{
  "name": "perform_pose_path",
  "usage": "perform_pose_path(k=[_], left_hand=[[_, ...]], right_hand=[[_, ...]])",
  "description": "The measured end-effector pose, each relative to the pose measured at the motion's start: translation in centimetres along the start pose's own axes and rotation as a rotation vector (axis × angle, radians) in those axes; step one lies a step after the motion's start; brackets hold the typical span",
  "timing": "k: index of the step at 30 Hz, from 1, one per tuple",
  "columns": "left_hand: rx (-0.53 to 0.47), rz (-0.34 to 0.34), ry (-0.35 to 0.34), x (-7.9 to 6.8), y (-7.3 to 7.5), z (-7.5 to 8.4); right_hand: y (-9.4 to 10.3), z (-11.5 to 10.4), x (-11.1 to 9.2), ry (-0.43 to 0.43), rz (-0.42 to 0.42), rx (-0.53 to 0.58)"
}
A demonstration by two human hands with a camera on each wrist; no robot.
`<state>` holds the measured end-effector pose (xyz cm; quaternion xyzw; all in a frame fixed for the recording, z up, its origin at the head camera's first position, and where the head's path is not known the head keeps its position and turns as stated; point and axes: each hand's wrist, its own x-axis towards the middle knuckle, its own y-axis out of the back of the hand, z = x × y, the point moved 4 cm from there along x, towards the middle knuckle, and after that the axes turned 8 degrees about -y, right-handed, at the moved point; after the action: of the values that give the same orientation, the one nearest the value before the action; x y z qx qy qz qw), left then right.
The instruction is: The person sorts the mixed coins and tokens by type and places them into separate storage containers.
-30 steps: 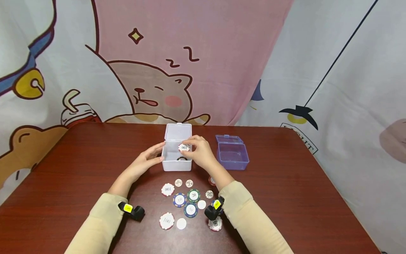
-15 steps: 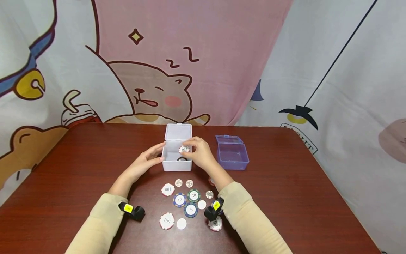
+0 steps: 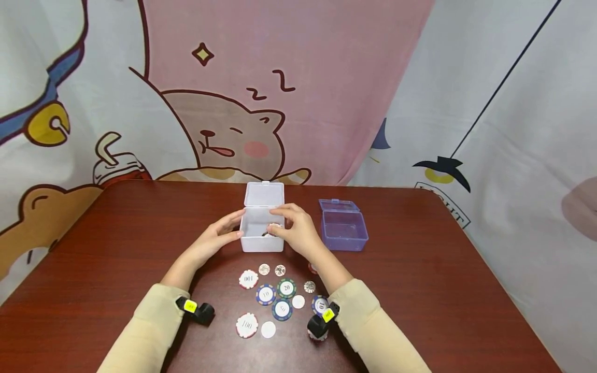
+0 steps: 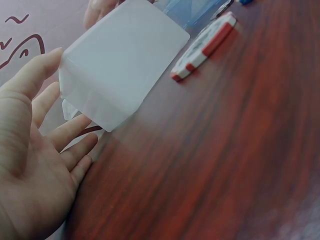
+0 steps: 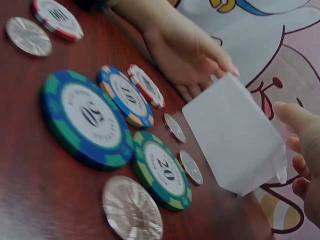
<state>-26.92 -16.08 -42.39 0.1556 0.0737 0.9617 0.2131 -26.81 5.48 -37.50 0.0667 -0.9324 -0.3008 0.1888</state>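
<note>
White chip (image 3: 276, 225) sits inside the white box (image 3: 263, 244), partly hidden by the right hand (image 3: 300, 231); that hand's fingers look parted, but I cannot tell whether they grip it. Left hand (image 3: 212, 239) touches the box with spread fingers. Placing seems underway; next calls for clean release.

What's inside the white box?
Part of a pale chip and a dark curved edge show by the right hand. The hand and front wall cover parts of the interior; anything there can't be seen.
</note>
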Motion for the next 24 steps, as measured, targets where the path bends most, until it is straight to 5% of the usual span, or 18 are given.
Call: perform_pose_path(k=[13,24], left_hand=[[0.001,0.003,0.010,0.0,-0.1,0.2],[0.012,-0.005,0.011,-0.1,-0.1,0.1]], right_hand=[[-0.2,-2.8,-3.0,0.170,-0.006,0.103],[-1.2,-4.0,-5.0,0.165,-0.079,0.104]])
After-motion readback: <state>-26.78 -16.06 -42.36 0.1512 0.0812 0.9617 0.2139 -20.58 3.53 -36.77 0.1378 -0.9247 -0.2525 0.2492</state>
